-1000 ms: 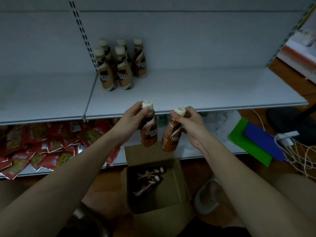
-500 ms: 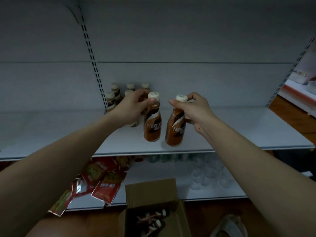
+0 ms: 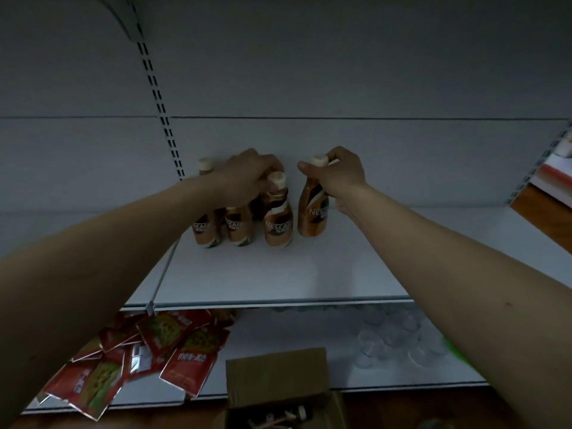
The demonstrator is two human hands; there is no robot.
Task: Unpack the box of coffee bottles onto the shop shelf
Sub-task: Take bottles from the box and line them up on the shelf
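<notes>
box: cardboard box (image 3: 275, 379) at bottom centre, flaps open – a few bottles left in the box (image 3: 278, 417) lie on their sides; exact count cannot be told.
lower shelf: red snack packets (image 3: 148, 351) at lower left, clear cups (image 3: 393, 335) at lower right – not part of the job.
shop shelf: white shop shelf (image 3: 278, 274) across mid frame, front part bare, plenty of room to the right.
progress: judged partway – a cluster of coffee bottles (image 3: 216, 224) stands upright at the back centre of the shelf, at least 5 visible counting the 2 under the hands; box not empty yet, so more trips needed.
left hand: left hand (image 3: 247, 178) lies over the tops of the cluster, fingers curled down around the neck of the front bottle (image 3: 278, 221), which stands on the shelf; whether it clamps or merely rests, cannot tell.
right hand: right hand (image 3: 340, 174) pinches the cream cap of the rightmost bottle (image 3: 312, 212) between thumb and fingers; bottle leans slightly, just beside the front bottle, base at the shelf surface.
hands: apart, 1 bottle each.
</notes>
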